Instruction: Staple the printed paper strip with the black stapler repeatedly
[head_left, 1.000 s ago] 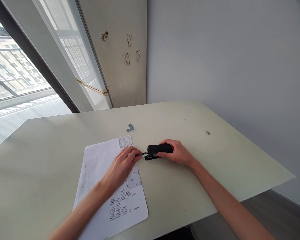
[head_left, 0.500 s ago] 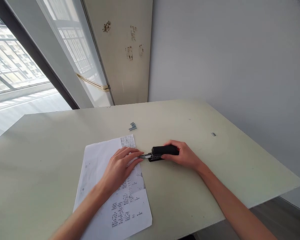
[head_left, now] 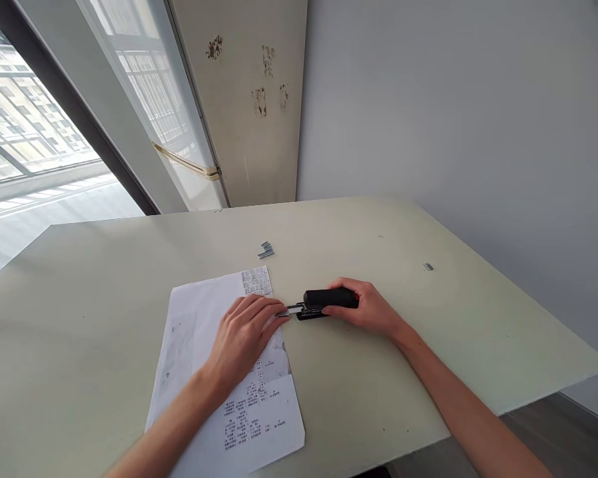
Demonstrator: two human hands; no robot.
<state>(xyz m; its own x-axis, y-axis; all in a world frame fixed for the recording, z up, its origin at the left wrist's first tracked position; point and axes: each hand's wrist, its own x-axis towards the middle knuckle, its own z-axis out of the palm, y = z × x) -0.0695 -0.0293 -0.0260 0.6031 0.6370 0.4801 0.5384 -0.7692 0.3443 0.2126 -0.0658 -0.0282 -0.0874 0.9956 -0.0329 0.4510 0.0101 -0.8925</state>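
A black stapler (head_left: 331, 299) lies on the table just right of the paper, with a metal tray (head_left: 294, 309) sticking out of its left end. My right hand (head_left: 366, 305) is wrapped round the stapler's right end. My left hand (head_left: 252, 328) pinches the tip of the metal tray between thumb and fingers, above the right edge of the paper. Printed text shows on the sheet of paper (head_left: 184, 345) beneath my left hand and forearm. Whether staples lie in the tray is too small to tell.
Several strips of staples (head_left: 266, 250) lie beyond the paper. Another small staple strip (head_left: 428, 267) lies at the right. The pale table (head_left: 104, 279) meets a grey wall (head_left: 428, 119) at the right, and a cabinet panel (head_left: 249, 146) stands behind it.
The fingers of my left hand have closed slightly further over the tip of the tray. My right hand and the stapler stay in place; the view has shifted a little.
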